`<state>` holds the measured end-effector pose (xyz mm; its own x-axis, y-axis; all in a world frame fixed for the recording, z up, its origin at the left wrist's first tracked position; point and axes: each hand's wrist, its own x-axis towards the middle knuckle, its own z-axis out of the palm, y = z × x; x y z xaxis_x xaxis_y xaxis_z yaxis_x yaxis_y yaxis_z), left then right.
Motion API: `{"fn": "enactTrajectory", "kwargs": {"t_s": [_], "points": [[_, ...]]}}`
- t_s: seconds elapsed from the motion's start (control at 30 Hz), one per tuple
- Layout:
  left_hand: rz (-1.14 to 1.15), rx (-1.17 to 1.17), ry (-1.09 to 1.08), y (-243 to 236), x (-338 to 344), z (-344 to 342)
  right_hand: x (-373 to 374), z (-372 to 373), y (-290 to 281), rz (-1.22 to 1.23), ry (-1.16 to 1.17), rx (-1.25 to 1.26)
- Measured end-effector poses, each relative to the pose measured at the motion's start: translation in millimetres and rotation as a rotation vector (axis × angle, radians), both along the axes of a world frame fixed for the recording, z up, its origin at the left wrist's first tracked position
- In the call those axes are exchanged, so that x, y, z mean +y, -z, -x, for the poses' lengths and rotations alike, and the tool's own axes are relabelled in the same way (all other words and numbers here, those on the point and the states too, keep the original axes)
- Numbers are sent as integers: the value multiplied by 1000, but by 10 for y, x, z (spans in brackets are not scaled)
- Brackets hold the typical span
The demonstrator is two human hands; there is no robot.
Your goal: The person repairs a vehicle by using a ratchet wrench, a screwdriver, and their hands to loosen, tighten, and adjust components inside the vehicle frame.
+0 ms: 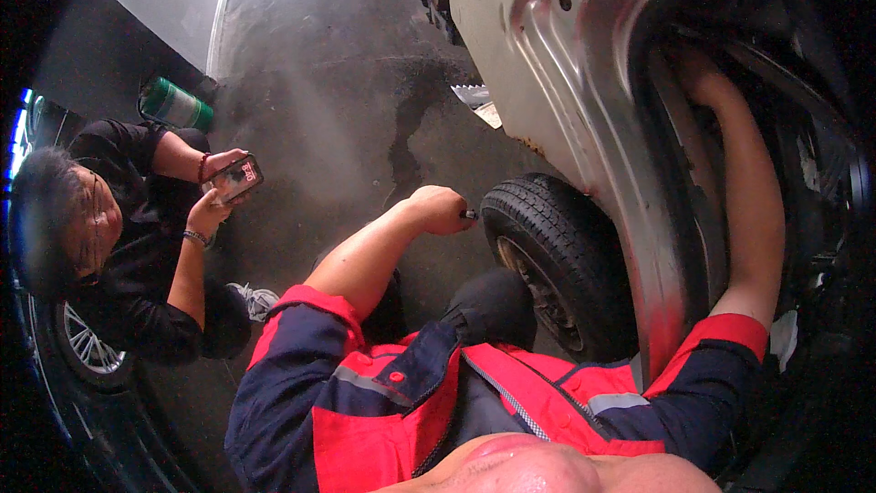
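My left hand is closed in a fist just left of the tyre. The black end of a small, roughly cylindrical thing sticks out of it toward the tread; the rest is covered by my fingers, so its kind does not show. My right arm reaches up behind the silver metal pillar of a vehicle. High in the dark opening there, my right hand shows only in part, its fingers lost in shadow. Whether they hold anything cannot be seen.
At the left a person in dark clothes crouches, holding a phone in both hands. Behind them a green cylindrical container stands by the wall. Another vehicle's wheel shows at lower left. Dark cracks or stains mark the grey floor.
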<state>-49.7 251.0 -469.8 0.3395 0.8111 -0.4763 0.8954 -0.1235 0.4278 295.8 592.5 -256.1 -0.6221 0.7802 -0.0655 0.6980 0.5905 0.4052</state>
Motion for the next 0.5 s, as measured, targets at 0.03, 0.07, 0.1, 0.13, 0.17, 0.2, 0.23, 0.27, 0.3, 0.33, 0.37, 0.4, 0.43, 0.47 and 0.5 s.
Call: {"fn": "enactTrajectory", "kwargs": {"t_s": [0.03, 0.07, 0.1, 0.13, 0.17, 0.2, 0.23, 0.27, 0.3, 0.33, 0.37, 0.4, 0.43, 0.47, 0.5], "points": [[5, 6, -9, 20, -22, 32, -174, 196, -95, 52, 19, -25], [4, 9, -6, 22, -27, 35, -280, 264, -165, 97, 49, -53], [-3, 3, 6, 14, -7, 2, -199, 119, -135, 91, 62, -58], [-7, 2, 16, 4, 12, -26, -65, -40, -72, 47, 30, -48], [-7, 0, 24, 14, 38, -50, 62, -166, -3, 7, -2, -40], [-5, 0, 21, 30, 35, -40, 122, -148, 34, 8, -6, -40], [1, -1, 15, 52, 34, -32, 177, -136, 64, 8, 55, -59], [7, 1, 10, 66, 32, -32, 209, -144, 95, 9, 117, -76], [8, 2, 9, 76, 33, -35, 226, -175, 120, 9, 116, -75], [4, -1, 11, 82, 36, -42, 239, -215, 135, 14, 84, -51], [2, -5, 10, 91, 26, -40, 239, -212, 145, 20, 49, -29], [3, -7, 9, 96, 24, -39, 233, -224, 144, 21, 48, -31], [2, -6, 9, 96, 29, -38, 216, -257, 135, 35, 21, -6], [2, -3, 8, 95, 27, -32, 178, -257, 115, 51, -7, 20], [3, -5, 8, 105, 23, -31, 143, -247, 104, 53, -7, 18]]}}
